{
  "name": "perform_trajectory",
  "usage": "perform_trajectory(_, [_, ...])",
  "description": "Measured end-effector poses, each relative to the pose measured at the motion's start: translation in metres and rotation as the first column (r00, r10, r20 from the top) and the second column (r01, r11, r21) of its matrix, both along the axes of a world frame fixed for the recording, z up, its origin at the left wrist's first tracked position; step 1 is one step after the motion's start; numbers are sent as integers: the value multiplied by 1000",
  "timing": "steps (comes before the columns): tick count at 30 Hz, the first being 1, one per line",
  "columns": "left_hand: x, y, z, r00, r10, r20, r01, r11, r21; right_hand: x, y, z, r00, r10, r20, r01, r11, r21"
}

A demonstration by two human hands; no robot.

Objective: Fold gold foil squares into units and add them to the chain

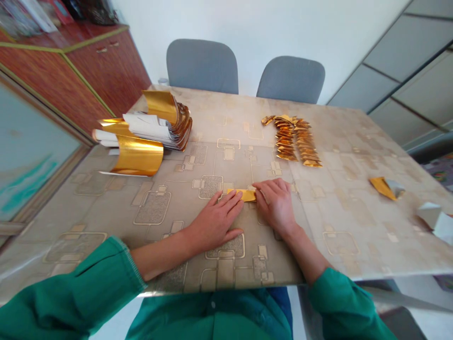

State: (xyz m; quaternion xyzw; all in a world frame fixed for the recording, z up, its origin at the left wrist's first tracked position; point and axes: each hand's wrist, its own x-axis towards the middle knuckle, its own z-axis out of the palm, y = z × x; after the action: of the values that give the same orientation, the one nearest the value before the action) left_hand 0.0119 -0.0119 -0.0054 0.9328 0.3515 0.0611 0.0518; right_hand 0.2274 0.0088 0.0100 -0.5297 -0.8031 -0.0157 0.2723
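A narrow folded strip of gold foil paper (242, 194) lies flat on the patterned table (339, 226) in front of me. My left hand (215, 219) rests flat with its fingers stretched out, the fingertips pressing the strip's left part. My right hand (275, 203) lies over the strip's right end, fingers pressed down on it. Both sleeves are green.
A curled stack of gold and white paper sheets (148, 132) sits at the far left. Two rows of several folded gold pieces (295, 140) lie at the back middle. One loose folded gold piece (385, 187) and silver-white paper (433, 216) lie at the right. Two grey chairs (203, 66) stand behind the table.
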Motion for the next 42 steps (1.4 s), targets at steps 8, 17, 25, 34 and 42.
perform_trajectory(8, [0, 1, 3, 1000, 1, -18, -1, 1000, -3, -10, -43, -2, 973, 71, 218, -56, 995, -78])
perform_trajectory(17, [-15, 3, 2, 1000, 8, 9, -8, 999, 54, -5, -47, -4, 963, 52, 265, -19, 992, -126])
perform_trajectory(25, [-32, -1, 6, 998, 62, 13, -63, 995, 77, -4, -46, -7, 971, 44, 235, -15, 992, -123])
perform_trajectory(34, [-21, 1, 7, 997, 68, 30, -70, 994, 87, -23, -47, -2, 949, 19, 316, 17, 994, -110])
perform_trajectory(42, [-22, 2, 7, 996, 72, 56, -75, 995, 63, -3, -55, 0, 946, -65, 317, 93, 993, -75])
